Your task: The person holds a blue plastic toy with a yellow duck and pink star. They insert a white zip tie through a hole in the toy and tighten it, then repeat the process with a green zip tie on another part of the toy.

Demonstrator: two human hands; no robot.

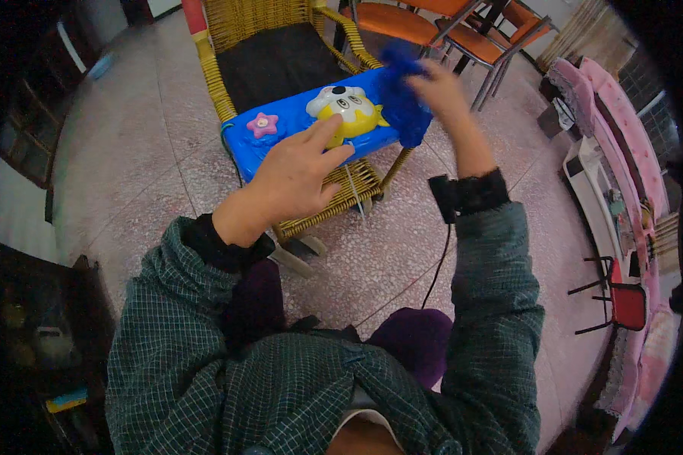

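A blue plastic tray [284,130] lies across the front of a yellow wicker chair. Set on it are a yellow-and-white cartoon animal face [364,117] and a pink star [262,124]. My left hand [300,171] is open, fingers stretched out over the tray's near edge, the index fingertip at the lower side of the animal face. At the tray's right end my right hand [440,89], blurred by motion, grips a dark blue crumpled cloth [402,76]. Part of the cloth hangs over that end of the tray.
The wicker chair [220,76] has a dark seat pad [277,64]. Orange chairs [393,21] stand behind it. To the right are a white cabinet [588,178], pink padded furniture [607,98] and a small red chair [628,305]. A black cable [440,265] hangs from my right wrist.
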